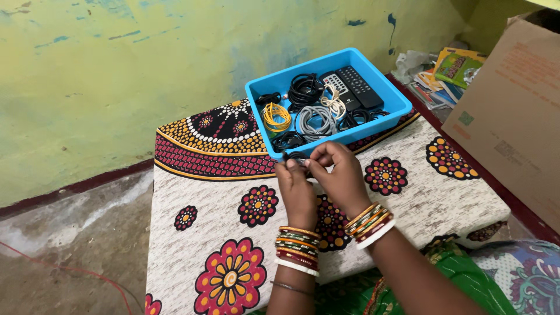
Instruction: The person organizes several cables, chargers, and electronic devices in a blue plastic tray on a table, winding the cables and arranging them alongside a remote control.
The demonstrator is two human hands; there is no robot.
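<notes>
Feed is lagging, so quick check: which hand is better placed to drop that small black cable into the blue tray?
Probably right. The right hand pinches the black cable from the blue tray side; the left hand sits lower.

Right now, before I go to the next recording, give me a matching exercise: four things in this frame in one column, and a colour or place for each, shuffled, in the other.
Things:
1. tray
2. small cable coil
3. remote controls
4. cardboard box

Colour or place:
A. yellow, at the left in the tray
B. brown, to the right of the table
C. blue, at the far edge of the patterned cloth
D. black, at the back right in the tray

Pairs: 1-C, 2-A, 3-D, 4-B
</notes>
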